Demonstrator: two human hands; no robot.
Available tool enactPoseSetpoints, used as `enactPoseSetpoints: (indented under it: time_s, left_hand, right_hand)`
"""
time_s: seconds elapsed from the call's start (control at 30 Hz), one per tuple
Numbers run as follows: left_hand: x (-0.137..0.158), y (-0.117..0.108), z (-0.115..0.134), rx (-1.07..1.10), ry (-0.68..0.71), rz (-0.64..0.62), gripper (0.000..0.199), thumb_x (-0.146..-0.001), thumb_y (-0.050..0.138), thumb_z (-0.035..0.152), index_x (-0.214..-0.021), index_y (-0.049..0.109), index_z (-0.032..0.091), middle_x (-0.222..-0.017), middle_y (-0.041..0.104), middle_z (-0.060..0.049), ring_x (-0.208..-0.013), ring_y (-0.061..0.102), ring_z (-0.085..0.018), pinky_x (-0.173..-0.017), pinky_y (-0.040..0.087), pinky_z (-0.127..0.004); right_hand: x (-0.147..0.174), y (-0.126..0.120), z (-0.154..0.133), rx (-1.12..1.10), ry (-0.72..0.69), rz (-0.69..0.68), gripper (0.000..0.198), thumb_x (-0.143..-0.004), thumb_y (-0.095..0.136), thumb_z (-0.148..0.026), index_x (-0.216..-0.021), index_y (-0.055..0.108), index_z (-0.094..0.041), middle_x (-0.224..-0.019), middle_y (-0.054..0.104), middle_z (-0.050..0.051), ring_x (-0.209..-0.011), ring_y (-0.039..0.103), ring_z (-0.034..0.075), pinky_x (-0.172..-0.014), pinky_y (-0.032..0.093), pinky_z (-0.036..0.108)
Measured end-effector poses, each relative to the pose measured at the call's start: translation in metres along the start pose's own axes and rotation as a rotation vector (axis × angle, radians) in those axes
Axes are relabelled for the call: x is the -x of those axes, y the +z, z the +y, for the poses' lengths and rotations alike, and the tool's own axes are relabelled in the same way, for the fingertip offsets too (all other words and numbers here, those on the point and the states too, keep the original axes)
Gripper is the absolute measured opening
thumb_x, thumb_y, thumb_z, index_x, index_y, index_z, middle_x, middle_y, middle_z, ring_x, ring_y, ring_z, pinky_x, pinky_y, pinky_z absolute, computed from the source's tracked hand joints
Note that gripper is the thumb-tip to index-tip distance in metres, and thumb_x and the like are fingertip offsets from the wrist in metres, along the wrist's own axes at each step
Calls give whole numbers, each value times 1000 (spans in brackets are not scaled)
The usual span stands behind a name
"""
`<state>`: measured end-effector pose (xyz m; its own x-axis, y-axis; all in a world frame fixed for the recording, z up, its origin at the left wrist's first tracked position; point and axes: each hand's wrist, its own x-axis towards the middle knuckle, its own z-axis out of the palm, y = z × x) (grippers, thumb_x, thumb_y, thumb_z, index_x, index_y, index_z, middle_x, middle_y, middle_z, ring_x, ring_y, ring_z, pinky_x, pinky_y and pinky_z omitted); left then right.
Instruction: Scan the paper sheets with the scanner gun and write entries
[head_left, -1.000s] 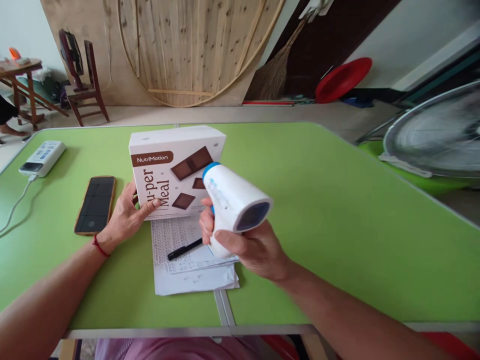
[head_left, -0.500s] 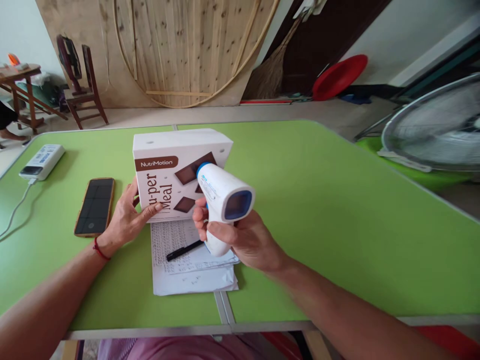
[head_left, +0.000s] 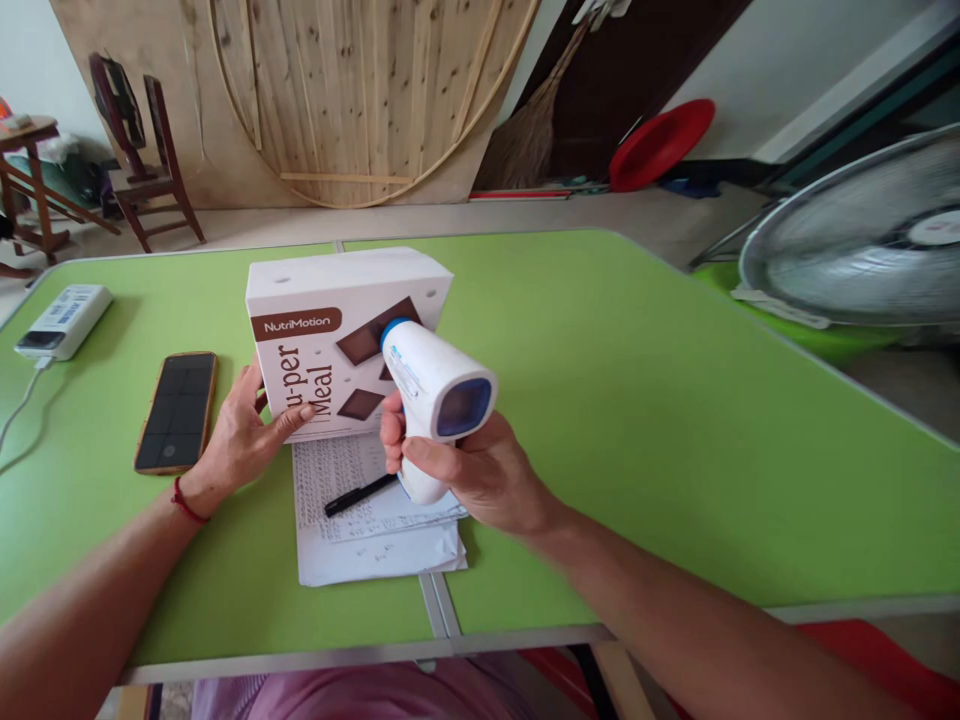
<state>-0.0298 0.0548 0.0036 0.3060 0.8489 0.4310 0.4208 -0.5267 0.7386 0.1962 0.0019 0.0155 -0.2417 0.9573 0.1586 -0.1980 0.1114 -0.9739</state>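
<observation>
My left hand grips the lower left edge of a white NutriMotion box, thumb on the printed front and fingers behind. The box stands upright on the table, showing brown bar pictures. Wrapped round the handle of a white infrared thermometer is my right hand. Its blue-ringed nose points at the box front, very close to it; whether they touch I cannot tell. The thermometer's dark screen faces me. Below lie handwritten paper sheets with a black pen across them, partly hidden by the thermometer.
On the green table a phone lies left of my left hand. Further left is a white power bank with a cable. A large fan stands beyond the right edge. A wooden chair stands behind.
The whole view has shifted slightly, so the table things appear a little further left and up. Both hands keep their grips, and the thermometer stays pointed at the box.
</observation>
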Motion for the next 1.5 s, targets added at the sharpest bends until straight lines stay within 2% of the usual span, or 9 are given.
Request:
enactPoseSetpoints:
  time_s: [0.17,0.43,0.7,0.83,1.0,1.1,1.27,1.4,1.5]
  left_hand:
    - [1,1,0,9,-31,8,46,-83,67,54,-113,59,21,-107,64,-10,-102,62,-28,-80,60,-42]
    - [-1,-1,-1,-72,26,1,46,-84,66,54,-115,58,21,-114,65,-9,-104,63,-29,-89,56,-47]
    - [-2,-3,-5,133,-151,-57,58,-75,77,48,-120,56,18,-119,64,-12,-104,64,-28,-62,59,-30]
    - [-2,-5,-4,116,-195,-74,60,-71,79,50,-117,59,18,-117,65,-12,-106,63,-29,-70,59,-35]
    - [-5,-11,-3,-80,-170,-55,54,-74,71,62,-107,65,19,-107,68,-11,-97,63,-30,-77,55,-46]
    - [-5,-13,-4,-134,-156,-54,55,-73,72,63,-105,64,19,-101,68,-10,-93,64,-29,-76,55,-46]
    - [-6,-11,-4,67,-164,-104,53,-72,76,56,-106,60,18,-101,70,-8,-88,68,-25,-72,58,-38]
    - [-5,-6,-2,190,-211,-106,54,-73,77,52,-109,58,17,-115,67,-11,-97,68,-27,-80,58,-42]
    - [-3,-3,-3,238,-210,-92,55,-76,75,51,-115,55,17,-121,64,-13,-105,65,-29,-85,57,-44]
  right_hand:
    - [1,0,1,4,-11,18,14,-74,71,-28,-82,64,-19,-75,64,0,-59,61,12,-58,54,30]
    - [2,2,-1,2,-6,25,12,-74,69,-26,-83,65,-19,-72,64,0,-62,62,13,-63,57,32]
    - [1,4,-3,-28,16,-2,8,-70,68,-21,-69,60,-20,-66,60,-1,-60,57,12,-56,54,28]
    - [1,3,-3,-31,25,9,8,-70,68,-22,-73,61,-20,-65,59,-2,-60,56,13,-58,54,30]
    - [2,2,-3,-40,16,2,8,-71,68,-21,-74,60,-20,-65,58,-2,-60,56,12,-57,53,30]
    - [2,1,-3,-44,9,-14,8,-71,68,-21,-74,60,-20,-65,58,-2,-60,56,12,-57,53,30]
    - [2,1,-3,-52,-9,-24,7,-74,69,-22,-77,62,-19,-68,60,-1,-61,58,12,-59,54,29]
    - [4,0,-3,-18,-31,-11,13,-75,71,-28,-76,61,-20,-68,61,-1,-61,59,12,-57,54,29]
    - [7,-13,-6,98,-69,0,18,-75,74,-33,-78,62,-21,-70,63,-1,-59,59,13,-53,53,29]
